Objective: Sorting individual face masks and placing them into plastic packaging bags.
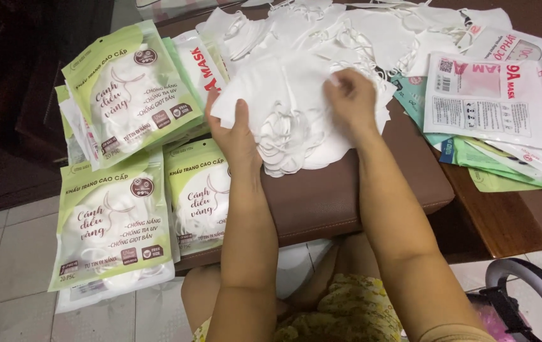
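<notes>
- The stack of white face masks (296,120) lay on a brown leather-look cushion (347,190) at the near edge of a dark wooden table (505,221), directly in front of the person.
- The left hand (236,136) gripped the stack's left edge, thumb on top and fingers hidden underneath, closed on the masks.
- The right hand (350,95) rested on the stack's upper right side, fingertips curled and pinching at the top mask; whether it had one layer or several could not be told.
- The step in hand looked like squaring up or counting off a bundle of masks. The next move, as I judge it, called for keeping the loose ear loops (283,142) from snagging while the bundle was lifted as one.
- More loose white masks (359,31) were heaped just behind the stack, touching it, so the far edge offered little room.
- Filled green-and-white packets (128,95) were piled close on the left, some overhanging the table edge.
- Flat empty pouches (492,101) were spread on the right, well apart from the right hand.
- The clearest open room was the bare cushion front, toward the person's lap.
</notes>
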